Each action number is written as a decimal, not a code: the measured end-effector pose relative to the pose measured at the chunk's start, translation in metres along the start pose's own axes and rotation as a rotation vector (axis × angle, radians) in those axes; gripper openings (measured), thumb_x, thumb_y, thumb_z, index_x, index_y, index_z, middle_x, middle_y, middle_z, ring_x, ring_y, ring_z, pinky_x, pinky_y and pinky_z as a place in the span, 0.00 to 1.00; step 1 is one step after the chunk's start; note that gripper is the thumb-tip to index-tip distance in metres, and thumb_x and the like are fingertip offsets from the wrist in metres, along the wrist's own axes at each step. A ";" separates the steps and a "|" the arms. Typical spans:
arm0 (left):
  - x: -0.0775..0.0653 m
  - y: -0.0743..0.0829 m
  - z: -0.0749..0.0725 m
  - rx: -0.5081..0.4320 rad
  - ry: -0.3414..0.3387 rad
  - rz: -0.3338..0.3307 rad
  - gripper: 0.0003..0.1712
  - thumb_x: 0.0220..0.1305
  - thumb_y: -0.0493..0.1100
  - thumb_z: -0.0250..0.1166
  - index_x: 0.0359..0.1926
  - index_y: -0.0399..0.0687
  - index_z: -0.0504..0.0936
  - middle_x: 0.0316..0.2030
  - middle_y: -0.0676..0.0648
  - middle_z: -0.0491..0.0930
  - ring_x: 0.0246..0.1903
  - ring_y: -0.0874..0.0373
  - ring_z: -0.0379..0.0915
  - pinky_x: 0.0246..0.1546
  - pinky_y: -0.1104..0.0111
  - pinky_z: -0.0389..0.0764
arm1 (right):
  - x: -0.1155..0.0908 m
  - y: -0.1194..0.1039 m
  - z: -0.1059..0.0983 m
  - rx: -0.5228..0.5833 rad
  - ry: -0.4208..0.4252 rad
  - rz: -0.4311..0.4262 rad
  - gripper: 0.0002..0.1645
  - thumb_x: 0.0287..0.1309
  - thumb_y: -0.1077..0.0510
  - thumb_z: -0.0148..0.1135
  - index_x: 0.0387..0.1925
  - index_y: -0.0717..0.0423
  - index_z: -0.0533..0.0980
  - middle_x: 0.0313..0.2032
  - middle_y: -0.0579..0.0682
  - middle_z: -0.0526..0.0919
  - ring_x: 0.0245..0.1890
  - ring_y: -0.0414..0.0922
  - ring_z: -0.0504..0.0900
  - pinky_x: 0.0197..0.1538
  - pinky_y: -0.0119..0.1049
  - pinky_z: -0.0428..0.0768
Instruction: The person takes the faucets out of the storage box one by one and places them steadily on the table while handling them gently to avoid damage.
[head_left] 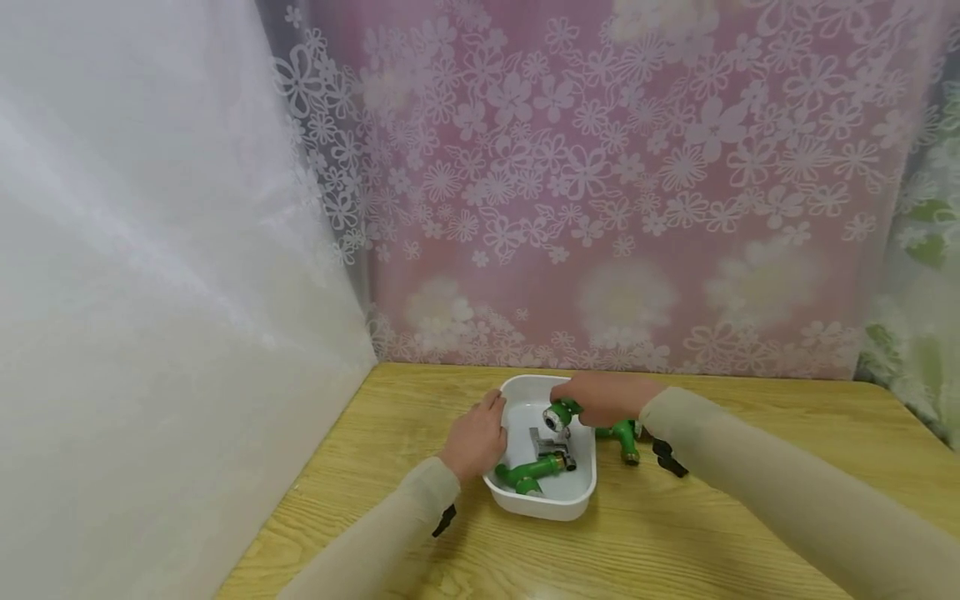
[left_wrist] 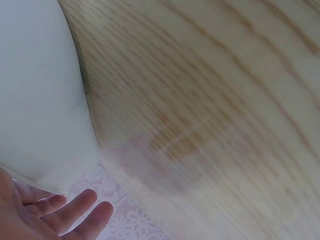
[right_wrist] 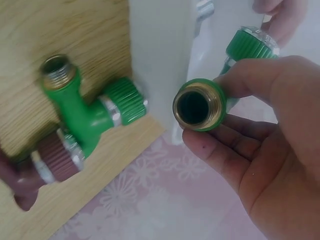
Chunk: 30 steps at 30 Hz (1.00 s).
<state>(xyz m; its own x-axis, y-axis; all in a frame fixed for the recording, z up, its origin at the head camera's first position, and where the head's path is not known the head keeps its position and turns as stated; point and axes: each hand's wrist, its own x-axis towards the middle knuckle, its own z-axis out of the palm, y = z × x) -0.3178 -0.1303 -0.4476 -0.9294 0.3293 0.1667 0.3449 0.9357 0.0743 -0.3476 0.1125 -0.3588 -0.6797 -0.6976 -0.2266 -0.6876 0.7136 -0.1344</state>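
A white plastic basin stands on the wooden table. At its left rim rests my left hand, its fingers loosely extended in the left wrist view. My right hand, over the basin's right side, pinches a green pipe fitting between thumb and fingers. That fitting shows a brass threaded mouth and a ribbed green collar in the right wrist view. Inside the basin lie another green pipe fitting and grey metal parts.
Just right of the basin, a branched green fitting with a brown ribbed nut lies on the table. A pink flowered curtain hangs behind the table, and a white sheet hangs on the left.
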 end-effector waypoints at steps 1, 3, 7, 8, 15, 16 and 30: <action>0.000 0.000 0.000 -0.001 -0.002 0.000 0.29 0.74 0.44 0.50 0.72 0.39 0.66 0.73 0.43 0.62 0.62 0.47 0.74 0.54 0.57 0.82 | -0.004 0.002 0.000 -0.001 0.005 -0.005 0.26 0.63 0.66 0.61 0.62 0.46 0.76 0.53 0.44 0.83 0.50 0.41 0.82 0.49 0.41 0.81; 0.000 0.000 0.000 -0.008 -0.005 -0.001 0.29 0.75 0.44 0.50 0.72 0.39 0.66 0.73 0.43 0.62 0.62 0.47 0.73 0.55 0.57 0.81 | -0.012 0.006 0.000 0.010 0.019 -0.017 0.25 0.63 0.67 0.61 0.60 0.47 0.76 0.51 0.45 0.83 0.48 0.42 0.82 0.48 0.42 0.81; -0.001 0.000 -0.001 -0.019 -0.006 -0.008 0.29 0.75 0.44 0.50 0.73 0.39 0.66 0.74 0.43 0.62 0.63 0.47 0.73 0.57 0.56 0.80 | -0.027 0.016 0.003 0.026 0.039 -0.017 0.26 0.63 0.68 0.60 0.60 0.48 0.76 0.51 0.45 0.83 0.50 0.44 0.82 0.51 0.44 0.82; -0.001 0.000 -0.001 -0.017 -0.005 -0.009 0.29 0.75 0.44 0.50 0.73 0.38 0.66 0.74 0.43 0.62 0.63 0.47 0.73 0.58 0.56 0.80 | -0.030 0.020 0.004 0.030 0.038 -0.002 0.26 0.63 0.67 0.60 0.61 0.47 0.76 0.52 0.45 0.83 0.51 0.44 0.82 0.51 0.44 0.82; 0.000 0.002 0.001 0.008 -0.001 0.000 0.29 0.74 0.44 0.50 0.72 0.38 0.66 0.73 0.43 0.62 0.63 0.47 0.73 0.57 0.56 0.80 | -0.054 0.042 0.010 0.045 0.034 0.047 0.26 0.63 0.68 0.62 0.60 0.44 0.76 0.50 0.43 0.83 0.49 0.44 0.82 0.49 0.44 0.82; 0.000 0.002 0.001 0.006 -0.003 -0.002 0.29 0.75 0.44 0.49 0.72 0.39 0.66 0.74 0.44 0.62 0.63 0.47 0.73 0.57 0.56 0.80 | -0.057 0.045 0.011 0.048 0.038 0.044 0.26 0.62 0.68 0.62 0.59 0.44 0.77 0.49 0.44 0.83 0.49 0.44 0.82 0.49 0.45 0.82; 0.002 0.002 0.005 -0.003 0.010 -0.019 0.29 0.74 0.45 0.51 0.72 0.40 0.67 0.73 0.44 0.63 0.62 0.47 0.74 0.56 0.56 0.81 | -0.102 0.070 0.026 0.130 0.056 0.119 0.22 0.65 0.65 0.62 0.59 0.48 0.76 0.47 0.48 0.83 0.27 0.36 0.79 0.35 0.38 0.79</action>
<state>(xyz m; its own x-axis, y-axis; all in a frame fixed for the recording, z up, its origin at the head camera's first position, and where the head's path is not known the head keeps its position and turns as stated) -0.3193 -0.1271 -0.4520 -0.9344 0.3100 0.1753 0.3274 0.9414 0.0808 -0.3196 0.2350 -0.3697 -0.7698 -0.6078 -0.1949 -0.5652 0.7909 -0.2343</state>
